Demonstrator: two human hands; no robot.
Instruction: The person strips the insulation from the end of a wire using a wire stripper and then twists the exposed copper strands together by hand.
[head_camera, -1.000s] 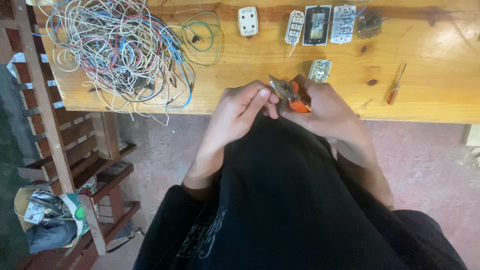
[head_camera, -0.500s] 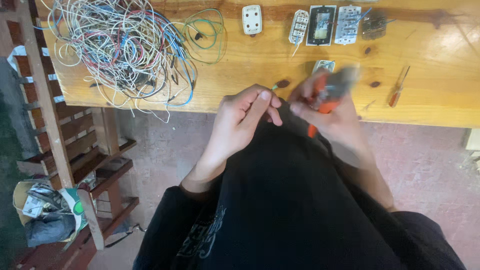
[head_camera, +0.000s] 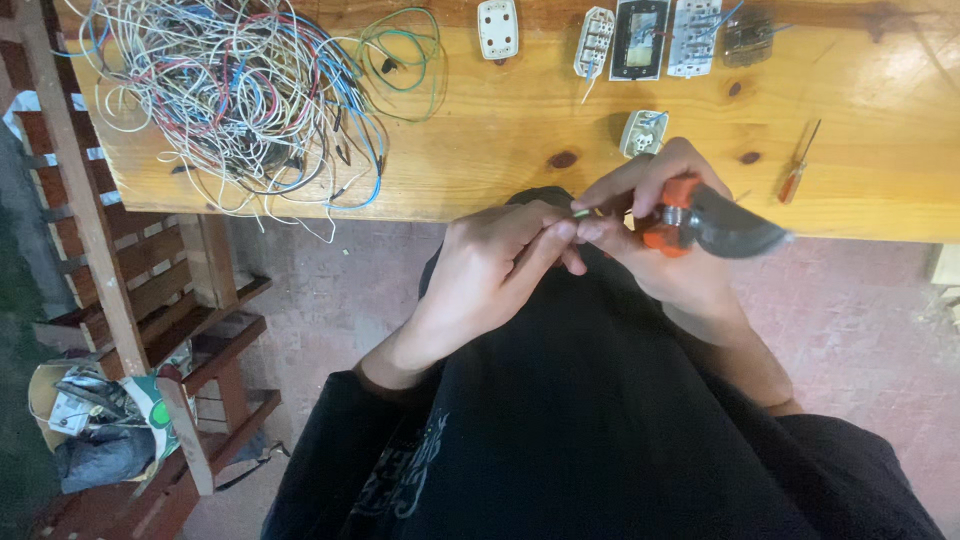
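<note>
Right hand (head_camera: 665, 235) grips orange-handled pliers (head_camera: 700, 222) just below the desk (head_camera: 520, 150) edge; left hand (head_camera: 495, 270) pinches a thin, barely visible wire (head_camera: 583, 212) beside it. Crumpled packaging (head_camera: 85, 410) lies far down-left.
</note>
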